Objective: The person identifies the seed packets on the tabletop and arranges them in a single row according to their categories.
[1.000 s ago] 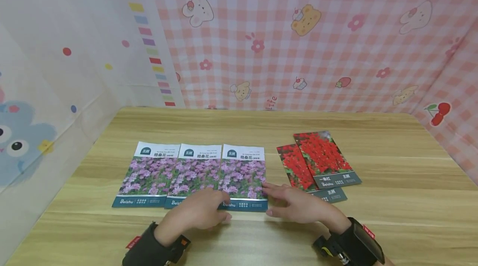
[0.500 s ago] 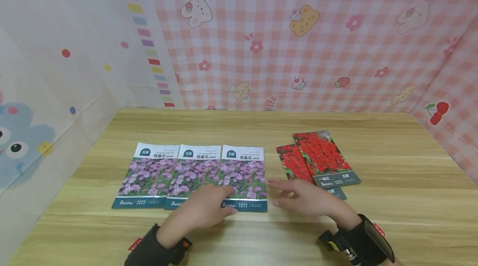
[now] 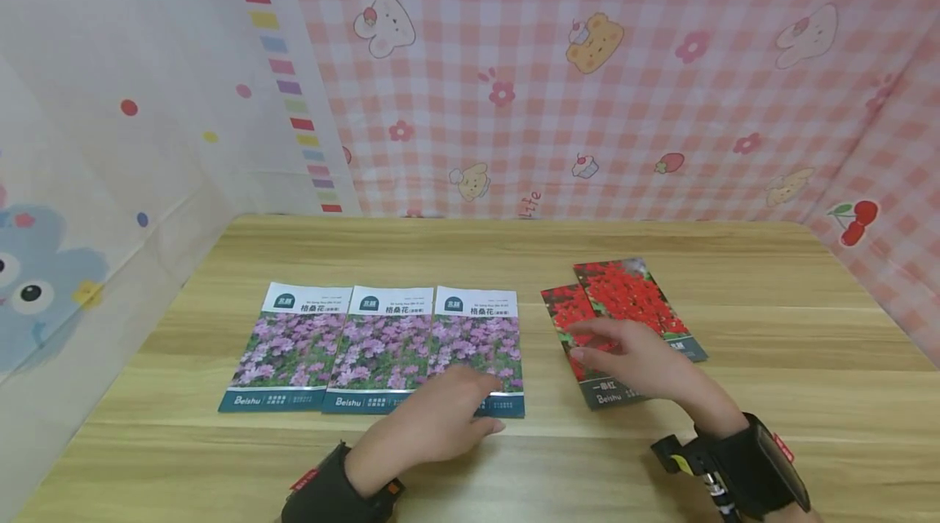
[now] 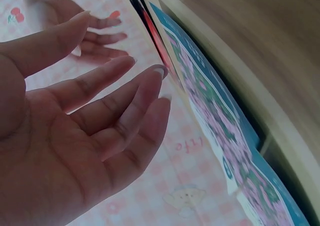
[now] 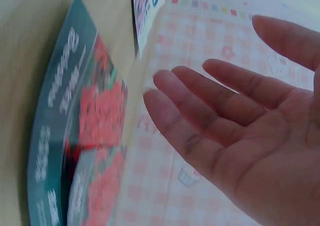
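- Reaching across the bottom of the right-hand purple 格桑花 flower packet (image 3: 470,335), your left hand (image 3: 433,418) keeps thumb and forefinger apart in the head view; you cannot tell there whether it touches.
- Beside that packet, the middle purple packet (image 3: 382,343) and the left-hand purple packet (image 3: 290,343) complete a row on the wooden table (image 3: 771,425).
- Across from them, your right hand (image 3: 639,358) is over the lower red 一串红 packet (image 3: 564,307), thumb and forefinger slightly parted; the upper red packet (image 3: 631,290) partly overlaps the lower one.
- Behind the table you have a pink checked cloth (image 3: 441,99).
- From the left wrist, you see your left fingers loosely bent, thumb wide of them, with purple packets beyond the fingertips.
- From the right wrist, your right fingers extend with a gentle bend, thumb well apart; both red packets lie left of the fingertips in that view.
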A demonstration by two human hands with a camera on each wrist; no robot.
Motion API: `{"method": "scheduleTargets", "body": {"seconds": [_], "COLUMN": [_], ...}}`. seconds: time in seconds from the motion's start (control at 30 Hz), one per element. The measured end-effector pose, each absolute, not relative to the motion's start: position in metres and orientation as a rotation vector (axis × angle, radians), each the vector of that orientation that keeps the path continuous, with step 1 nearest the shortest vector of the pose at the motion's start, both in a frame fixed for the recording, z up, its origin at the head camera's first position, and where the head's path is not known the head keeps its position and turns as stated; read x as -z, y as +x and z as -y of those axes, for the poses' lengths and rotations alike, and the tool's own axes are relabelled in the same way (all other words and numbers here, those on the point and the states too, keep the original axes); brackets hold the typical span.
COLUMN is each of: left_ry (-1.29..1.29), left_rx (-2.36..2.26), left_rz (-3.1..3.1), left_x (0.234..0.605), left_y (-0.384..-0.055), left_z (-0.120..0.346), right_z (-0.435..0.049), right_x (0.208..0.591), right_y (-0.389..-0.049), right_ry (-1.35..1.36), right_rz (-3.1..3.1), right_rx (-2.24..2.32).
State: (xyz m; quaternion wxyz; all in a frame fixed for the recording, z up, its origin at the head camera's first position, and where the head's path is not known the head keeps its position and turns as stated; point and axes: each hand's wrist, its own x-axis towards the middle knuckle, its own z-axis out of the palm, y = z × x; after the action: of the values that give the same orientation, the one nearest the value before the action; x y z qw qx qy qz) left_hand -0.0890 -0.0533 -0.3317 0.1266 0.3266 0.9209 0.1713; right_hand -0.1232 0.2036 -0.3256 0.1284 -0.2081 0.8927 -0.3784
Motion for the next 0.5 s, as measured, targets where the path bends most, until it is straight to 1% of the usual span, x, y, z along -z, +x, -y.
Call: {"method": "scheduleTargets", "body": {"seconds": [0.17, 0.33, 0.5], "left_ry": [1.044, 1.083, 1.135], "left_rx": [-0.385, -0.374, -0.377], "left_rz": [-2.710, -2.705, -2.689], "left_x": [0.332, 0.329, 0.328], "left_y": [-0.089, -0.091, -0.095], "left_z": [0.039, 0.027, 0.016], "right_z": [-0.211, -0.218, -0.224], "right_x": [0.325, 0.329, 0.336], "right_y": [-0.125, -0.129, -0.134], "right_ry": [-0.547, -0.528, -0.516], "right_rz": [-2.708, -2.806, -2.783], "right_rx": [1.027, 0.862, 0.808]}}
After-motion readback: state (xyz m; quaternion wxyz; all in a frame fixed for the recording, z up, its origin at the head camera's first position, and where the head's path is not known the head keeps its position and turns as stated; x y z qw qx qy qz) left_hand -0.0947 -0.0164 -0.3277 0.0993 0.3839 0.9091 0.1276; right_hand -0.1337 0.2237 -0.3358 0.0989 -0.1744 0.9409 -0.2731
